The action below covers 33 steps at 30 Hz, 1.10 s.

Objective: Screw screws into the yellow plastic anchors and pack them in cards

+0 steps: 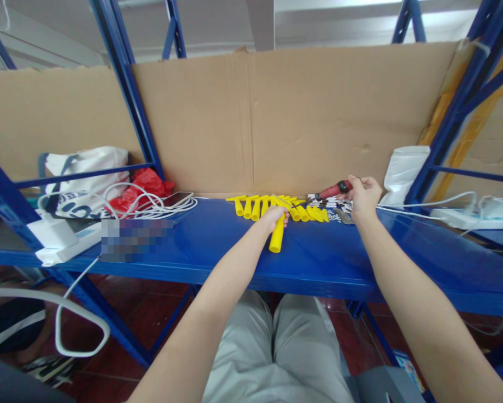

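My left hand is closed around a yellow plastic T-shaped piece whose round tube sticks out below the fingers towards me. My right hand grips a red-and-black screwdriver by the end of its handle. Its thin shaft points left and down, towards the yellow piece in my left hand; whether the tip touches it is too small to tell. Behind my left hand several more yellow T-shaped pieces stand in a row, and smaller yellow parts lie to the right.
Thin black-and-white parts lie beside my right hand. At left are white cables, a red plastic bag, a cloth bag and a power strip. A cardboard panel backs the blue shelf; blue posts flank it.
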Tool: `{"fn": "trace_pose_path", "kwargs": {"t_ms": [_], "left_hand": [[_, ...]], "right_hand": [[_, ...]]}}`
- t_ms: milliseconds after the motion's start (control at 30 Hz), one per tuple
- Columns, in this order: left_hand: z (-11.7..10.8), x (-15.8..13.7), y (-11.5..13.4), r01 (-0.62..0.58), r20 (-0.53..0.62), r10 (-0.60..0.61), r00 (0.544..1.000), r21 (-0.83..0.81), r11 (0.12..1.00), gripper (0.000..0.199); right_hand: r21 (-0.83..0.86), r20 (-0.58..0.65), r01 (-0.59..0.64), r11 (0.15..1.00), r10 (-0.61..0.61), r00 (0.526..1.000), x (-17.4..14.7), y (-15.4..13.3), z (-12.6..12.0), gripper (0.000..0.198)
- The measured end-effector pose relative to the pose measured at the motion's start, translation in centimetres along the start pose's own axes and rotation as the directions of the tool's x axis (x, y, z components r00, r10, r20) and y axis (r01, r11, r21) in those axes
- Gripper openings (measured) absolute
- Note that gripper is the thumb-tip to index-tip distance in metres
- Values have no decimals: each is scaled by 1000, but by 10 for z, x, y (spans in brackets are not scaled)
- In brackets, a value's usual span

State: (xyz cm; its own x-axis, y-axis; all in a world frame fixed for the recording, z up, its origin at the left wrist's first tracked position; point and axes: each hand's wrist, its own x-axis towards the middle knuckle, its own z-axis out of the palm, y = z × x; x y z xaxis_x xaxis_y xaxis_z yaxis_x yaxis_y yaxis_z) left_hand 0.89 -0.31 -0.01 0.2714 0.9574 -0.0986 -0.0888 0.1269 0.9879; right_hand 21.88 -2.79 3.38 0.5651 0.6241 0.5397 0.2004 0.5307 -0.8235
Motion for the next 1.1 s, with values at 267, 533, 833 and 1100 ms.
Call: {"fn": "trace_pose_path", "kwargs": {"t_ms": [267, 533, 833, 1100], "left_hand": [[0, 1, -1, 3, 15, -3, 1000, 28, 1000, 19], [0, 0, -1, 11, 2, -11, 1000, 43, 999, 21], [-3, 1, 1, 36, -5, -36, 999, 66, 997, 18], [-3, 1, 1, 24, -11, -23, 1000, 89, 996, 19]], "right_hand": [[59, 39, 26, 998, -28, 999, 8, 11, -2, 31], [13, 58, 49, 999, -50, 997, 2, 3, 2, 23], [-182, 128, 236, 955, -215, 968, -10, -1, -2, 10], [108, 133, 29, 994, -44, 990, -2, -1, 2, 32]]}}
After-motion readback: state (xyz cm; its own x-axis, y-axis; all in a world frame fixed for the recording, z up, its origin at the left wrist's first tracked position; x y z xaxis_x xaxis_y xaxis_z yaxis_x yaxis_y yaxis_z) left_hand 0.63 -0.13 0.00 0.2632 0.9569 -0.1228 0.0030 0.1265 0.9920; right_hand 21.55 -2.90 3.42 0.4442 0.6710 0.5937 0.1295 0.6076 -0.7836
